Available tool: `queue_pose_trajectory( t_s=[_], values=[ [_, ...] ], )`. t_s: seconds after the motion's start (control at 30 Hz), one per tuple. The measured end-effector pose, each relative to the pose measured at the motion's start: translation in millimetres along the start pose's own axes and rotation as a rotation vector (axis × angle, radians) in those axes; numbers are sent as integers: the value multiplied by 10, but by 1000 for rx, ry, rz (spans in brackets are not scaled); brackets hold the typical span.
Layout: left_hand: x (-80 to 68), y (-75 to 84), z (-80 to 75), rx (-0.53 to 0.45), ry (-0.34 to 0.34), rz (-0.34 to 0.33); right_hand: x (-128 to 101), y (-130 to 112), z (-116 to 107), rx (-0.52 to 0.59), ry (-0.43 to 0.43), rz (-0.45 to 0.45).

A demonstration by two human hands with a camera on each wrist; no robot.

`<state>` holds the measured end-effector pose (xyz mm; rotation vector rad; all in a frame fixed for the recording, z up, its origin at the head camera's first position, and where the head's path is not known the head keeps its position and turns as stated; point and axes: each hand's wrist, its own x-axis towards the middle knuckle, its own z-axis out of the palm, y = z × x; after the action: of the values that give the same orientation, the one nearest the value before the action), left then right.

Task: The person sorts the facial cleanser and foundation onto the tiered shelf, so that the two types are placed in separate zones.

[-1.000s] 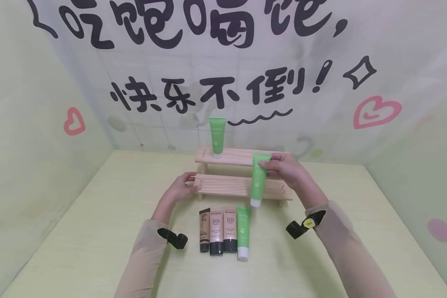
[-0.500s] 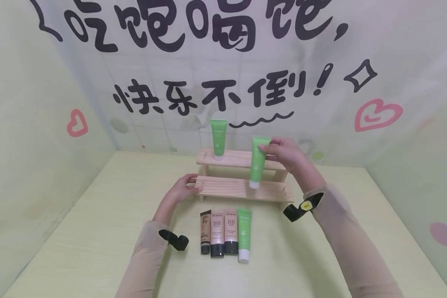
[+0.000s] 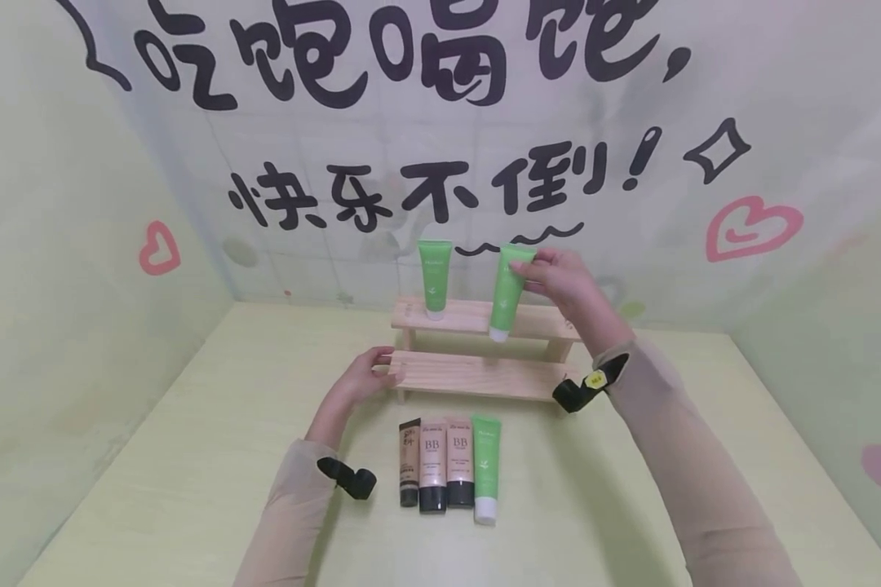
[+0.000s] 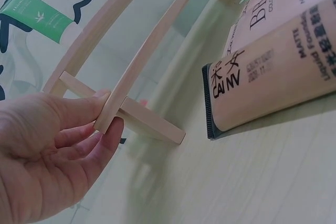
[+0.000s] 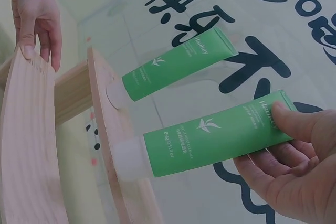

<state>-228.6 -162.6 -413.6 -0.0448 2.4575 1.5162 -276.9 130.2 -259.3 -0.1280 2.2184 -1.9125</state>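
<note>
Right hand (image 3: 565,281) fingers pinch green tube (image 3: 505,292); left hand (image 3: 360,379) fingers grip rack (image 3: 477,375); "BB" tubes (image 3: 445,465).

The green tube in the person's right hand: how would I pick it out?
Find the two-step wooden shelf against the lettered wall. Two green plastic tubes with white caps sit at its top step; the one held by the right hand is the tilted right-hand green tube.

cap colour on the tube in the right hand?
White cap on the green plastic tube held by the right hand; clearest in the right wrist view.
</note>
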Motion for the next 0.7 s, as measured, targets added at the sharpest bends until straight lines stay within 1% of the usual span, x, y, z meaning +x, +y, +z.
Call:
queue_pose_trajectory(
  t_s=[0.13,0.4,0.7],
  values=[
    [3,-12,16,-12,1,0,66,-27,-3,14,35,-13],
    [7,-21,25,-19,14,-18,150,-86,9,12,56,-13],
    [-2,-10,27,-28,20,-28,312,31,31,-25,88,-74]
  ],
)
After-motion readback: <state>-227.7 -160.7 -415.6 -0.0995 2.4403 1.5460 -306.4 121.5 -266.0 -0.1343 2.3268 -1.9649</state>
